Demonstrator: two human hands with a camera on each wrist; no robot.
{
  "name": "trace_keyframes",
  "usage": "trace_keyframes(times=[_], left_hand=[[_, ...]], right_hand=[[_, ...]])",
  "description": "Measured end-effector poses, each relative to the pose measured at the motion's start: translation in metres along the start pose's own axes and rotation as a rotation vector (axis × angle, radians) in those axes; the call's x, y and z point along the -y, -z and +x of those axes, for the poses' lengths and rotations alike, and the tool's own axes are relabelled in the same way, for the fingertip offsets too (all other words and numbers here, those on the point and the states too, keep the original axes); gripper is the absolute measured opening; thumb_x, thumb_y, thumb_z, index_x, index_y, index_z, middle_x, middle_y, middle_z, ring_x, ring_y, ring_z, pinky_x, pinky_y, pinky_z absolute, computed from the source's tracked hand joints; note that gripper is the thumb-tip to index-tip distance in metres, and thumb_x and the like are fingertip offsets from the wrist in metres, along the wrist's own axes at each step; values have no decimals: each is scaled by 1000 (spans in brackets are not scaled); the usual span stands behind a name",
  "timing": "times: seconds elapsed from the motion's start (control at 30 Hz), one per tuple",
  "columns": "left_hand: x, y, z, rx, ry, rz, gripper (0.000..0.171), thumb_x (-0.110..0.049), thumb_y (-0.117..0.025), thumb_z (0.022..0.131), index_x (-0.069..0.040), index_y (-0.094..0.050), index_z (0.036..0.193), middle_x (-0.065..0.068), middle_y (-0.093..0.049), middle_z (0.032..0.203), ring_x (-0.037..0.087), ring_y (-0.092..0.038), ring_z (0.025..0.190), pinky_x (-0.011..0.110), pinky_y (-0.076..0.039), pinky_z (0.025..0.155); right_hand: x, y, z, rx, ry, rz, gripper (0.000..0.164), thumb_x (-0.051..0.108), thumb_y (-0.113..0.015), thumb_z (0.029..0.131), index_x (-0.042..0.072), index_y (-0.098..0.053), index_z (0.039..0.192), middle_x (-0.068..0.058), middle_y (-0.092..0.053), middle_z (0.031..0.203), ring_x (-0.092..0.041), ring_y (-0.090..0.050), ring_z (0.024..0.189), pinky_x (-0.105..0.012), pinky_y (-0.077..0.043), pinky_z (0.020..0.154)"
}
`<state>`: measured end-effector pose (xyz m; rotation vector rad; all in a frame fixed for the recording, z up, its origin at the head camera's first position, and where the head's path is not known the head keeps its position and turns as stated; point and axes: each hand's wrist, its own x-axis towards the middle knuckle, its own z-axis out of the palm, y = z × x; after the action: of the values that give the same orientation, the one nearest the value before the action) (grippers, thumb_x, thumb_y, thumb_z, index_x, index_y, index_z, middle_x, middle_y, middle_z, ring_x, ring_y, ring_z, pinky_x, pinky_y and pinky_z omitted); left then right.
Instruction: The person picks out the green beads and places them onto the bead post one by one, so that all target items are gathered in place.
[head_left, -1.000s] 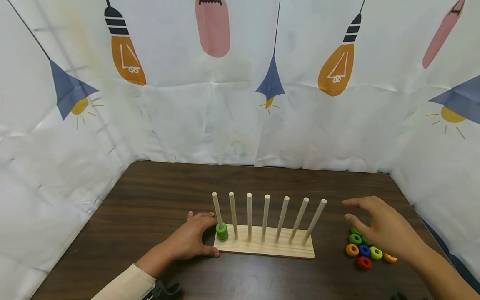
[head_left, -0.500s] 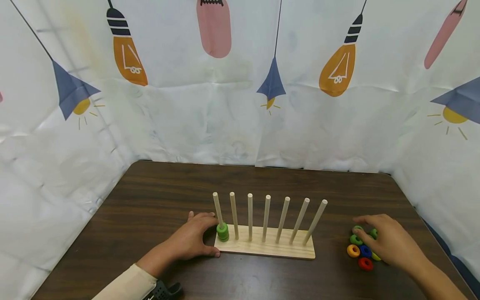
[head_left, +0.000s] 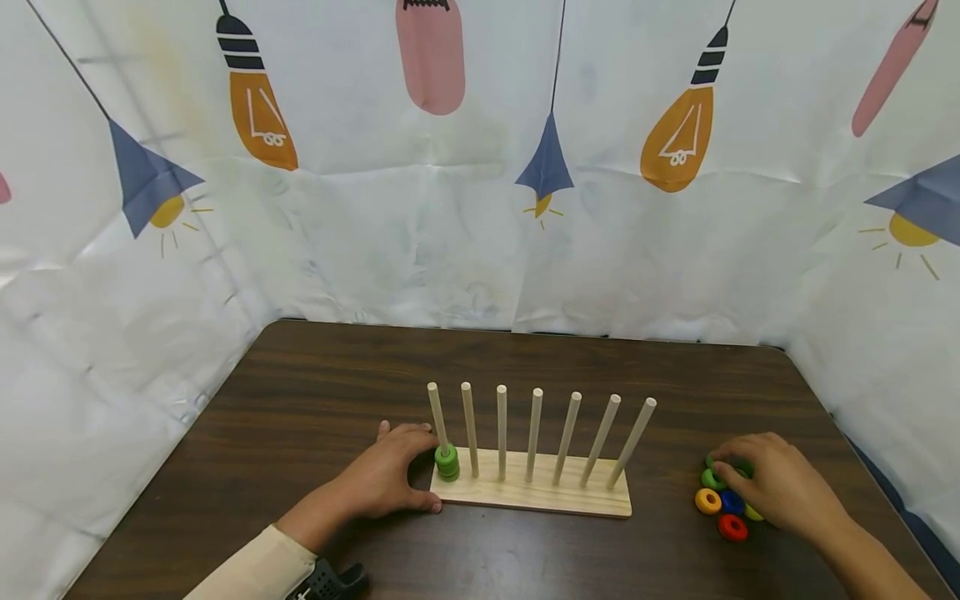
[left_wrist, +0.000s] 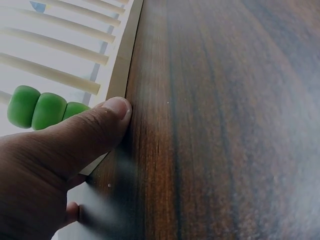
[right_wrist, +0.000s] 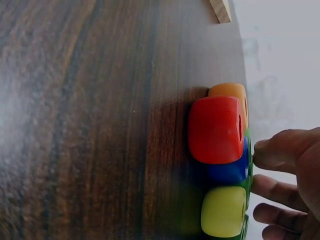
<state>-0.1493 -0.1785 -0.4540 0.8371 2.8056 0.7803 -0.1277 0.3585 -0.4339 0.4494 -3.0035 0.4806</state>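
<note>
No readable text, brand or number; pale marks on dark wristband (head_left: 324,578) too small to read.

Pale rectangular wooden pegboard (head_left: 517,497) by the left hand (head_left: 386,477) looks bare and matt, grain showing. Smooth green rounded beads (left_wrist: 48,111): kinda satiny, wood or plastic, can't tell. Glossier red rounded bead (right_wrist: 215,130) near the right hand (head_left: 783,481). Dark brown wood-grain tabletop (head_left: 585,554) under both hands has a soft sheen.

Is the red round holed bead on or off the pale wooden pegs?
Off: the red bead lies on the dark brown wooden table, to the right of all seven pegs.
</note>
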Motion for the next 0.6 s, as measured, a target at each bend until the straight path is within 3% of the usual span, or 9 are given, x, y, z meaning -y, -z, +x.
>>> trace_keyframes(times=[0.4, 0.6], left_hand=[[0, 2, -1, -2, -2, -4, 69, -42, -94, 71, -15, -68, 129, 6, -63, 138, 39, -44, 140, 81, -12, 107], [0, 1, -1, 0, -6, -5, 68, -41, -94, 72, -16, -68, 129, 6, -63, 137, 39, -44, 140, 82, -12, 107]], right_hand=[[-3, 1, 8, 25, -18, 3, 12, 19, -77, 92, 17, -79, 103, -9, -74, 110, -46, -61, 108, -67, -48, 86], [-3, 3, 15, 37, 2, -17, 16, 10, -79, 88, 14, -79, 103, -8, -74, 107, -45, -63, 105, -65, -50, 85]])
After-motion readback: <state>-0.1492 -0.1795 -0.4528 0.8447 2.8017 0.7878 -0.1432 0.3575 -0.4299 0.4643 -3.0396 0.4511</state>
